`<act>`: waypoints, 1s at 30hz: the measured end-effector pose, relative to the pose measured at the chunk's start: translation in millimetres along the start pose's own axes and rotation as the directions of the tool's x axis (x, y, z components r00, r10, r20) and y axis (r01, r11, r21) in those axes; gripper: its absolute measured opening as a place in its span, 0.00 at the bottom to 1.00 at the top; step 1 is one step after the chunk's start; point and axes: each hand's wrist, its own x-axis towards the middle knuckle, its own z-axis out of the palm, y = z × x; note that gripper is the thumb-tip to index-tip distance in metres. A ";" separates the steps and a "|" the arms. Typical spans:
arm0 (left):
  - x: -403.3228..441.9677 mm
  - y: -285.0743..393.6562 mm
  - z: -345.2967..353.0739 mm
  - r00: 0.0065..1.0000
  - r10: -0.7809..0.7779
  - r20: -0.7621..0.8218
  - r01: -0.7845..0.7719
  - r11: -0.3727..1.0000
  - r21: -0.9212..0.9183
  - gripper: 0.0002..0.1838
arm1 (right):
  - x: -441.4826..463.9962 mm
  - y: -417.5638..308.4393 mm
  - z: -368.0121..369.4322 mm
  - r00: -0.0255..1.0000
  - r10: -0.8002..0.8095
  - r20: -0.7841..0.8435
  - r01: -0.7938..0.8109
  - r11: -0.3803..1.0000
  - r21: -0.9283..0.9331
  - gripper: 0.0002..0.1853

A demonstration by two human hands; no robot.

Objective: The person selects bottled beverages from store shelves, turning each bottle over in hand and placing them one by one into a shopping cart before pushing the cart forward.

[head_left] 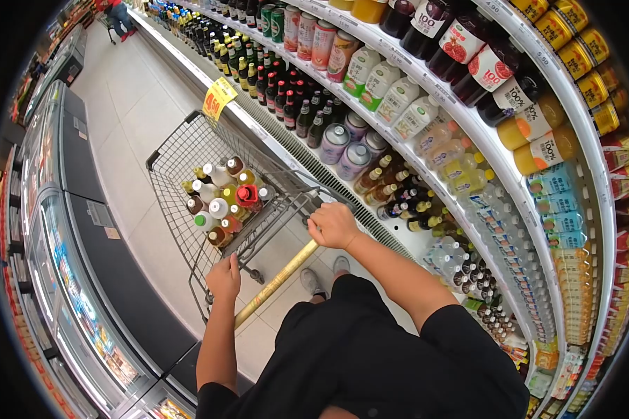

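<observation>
A wire shopping cart (178, 157) stands in front of me, with a worn yellow handle (276, 285) crossing between my arms. My right hand (333, 225) is closed around the right end of the cart, where the handle meets the frame. My left hand (223, 278) has its fingers curled at the cart's left side, just beyond the handle; the exact part under the fingers is hidden. Several bottles (219, 208) are standing in the basket, with white, brown, green and red caps. Among them is a red item (247, 196) with a loop-like top.
Along the right runs a drink shelf (426, 77) with bottles and cans, its low edge close beside the cart. A yellow price sign (219, 98) sticks out there. Freezer cabinets (84, 279) line the left. Tiled aisle floor (108, 91) stretches ahead, where a person (121, 17) stands far off.
</observation>
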 end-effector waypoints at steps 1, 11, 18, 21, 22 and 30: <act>1.9 -1.5 0.8 1.000 -0.001 0.000 0.001 1.000 0.002 0.24 | 2.2 0.4 0.6 1.000 0.000 0.000 0.000 1.000 0.002 0.15; 14.1 -3.4 2.2 0.999 0.039 -0.031 -0.040 0.999 -0.016 0.24 | 13.9 6.0 6.0 1.000 0.012 0.027 -0.013 1.000 0.015 0.14; 21.6 -1.6 -0.2 0.998 0.051 -0.041 -0.051 0.999 0.002 0.22 | 23.7 11.2 7.2 1.000 -0.010 -0.007 0.011 0.999 0.053 0.13; 26.7 -2.7 0.9 0.998 0.050 -0.027 -0.051 0.999 -0.009 0.21 | 30.7 12.3 2.4 1.000 -0.002 0.009 0.001 0.996 0.090 0.10; 26.8 -5.3 2.4 0.997 0.059 -0.053 -0.060 0.998 -0.011 0.20 | 32.0 13.0 0.3 0.999 -0.012 -0.032 0.017 0.988 0.155 0.09; 30.3 -5.7 2.2 0.997 0.070 -0.019 -0.070 0.998 -0.007 0.20 | -25.1 96.1 -32.2 0.744 0.547 -0.383 -0.456 0.835 0.309 0.10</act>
